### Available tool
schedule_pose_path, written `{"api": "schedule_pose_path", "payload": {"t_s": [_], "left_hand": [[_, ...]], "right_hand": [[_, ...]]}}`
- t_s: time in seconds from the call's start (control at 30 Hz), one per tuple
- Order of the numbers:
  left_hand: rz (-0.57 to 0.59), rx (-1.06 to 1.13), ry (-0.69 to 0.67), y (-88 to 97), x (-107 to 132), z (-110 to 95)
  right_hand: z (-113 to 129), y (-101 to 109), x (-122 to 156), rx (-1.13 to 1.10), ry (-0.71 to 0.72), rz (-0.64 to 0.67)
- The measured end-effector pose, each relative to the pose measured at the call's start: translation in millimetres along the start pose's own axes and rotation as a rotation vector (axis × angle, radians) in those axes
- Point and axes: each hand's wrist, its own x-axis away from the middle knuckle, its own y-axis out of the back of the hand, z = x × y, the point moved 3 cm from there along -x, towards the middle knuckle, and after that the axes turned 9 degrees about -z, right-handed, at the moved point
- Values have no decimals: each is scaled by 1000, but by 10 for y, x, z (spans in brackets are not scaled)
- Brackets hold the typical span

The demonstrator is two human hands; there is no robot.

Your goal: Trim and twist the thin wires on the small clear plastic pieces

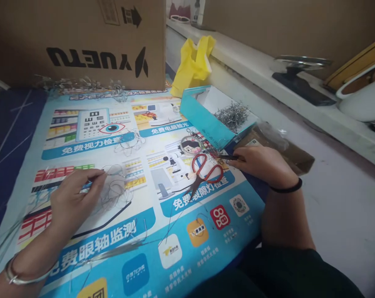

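In the head view, the counter (pixel 12 124), dark blue at its left edge, lies under a printed poster sheet (pixel 144 159) (eye-test pictures and Chinese lettering). The hands are well apart: the left hand (pixel 77 196) pinches fine wire (pixel 114 188) looped over the poster, while the right hand (pixel 262 163) grips a dark slim tool (pixel 229 157) near red-handled scissors (pixel 203 174). Straight wires (pixel 119 250) lie along the near side. Farther back, a teal box (pixel 203 116) holds tangled metal pieces (pixel 232 116) beside a yellow bag (pixel 192 64). A large cardboard carton (pixel 82 33) stands behind, and a pale ledge (pixel 237 54) runs along the right.
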Motion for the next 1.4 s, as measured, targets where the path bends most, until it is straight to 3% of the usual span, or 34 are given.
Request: {"api": "schedule_pose_path", "payload": {"t_s": [0.23, 0.33, 0.47, 0.73, 1.4], "left_hand": [[10, -6, -3, 7, 0, -7], [13, -6, 11, 5, -5, -6], [40, -16, 45, -5, -7, 8], [69, -59, 73, 14, -18, -31], [77, -30, 117, 4, -6, -12]], "right_hand": [[164, -133, -108, 12, 51, -22], [201, -123, -114, -56, 109, -96], [157, -58, -100, -53, 48, -190], [71, -75, -84, -37, 63, -3], [101, -69, -54, -22, 140, -62]]}}
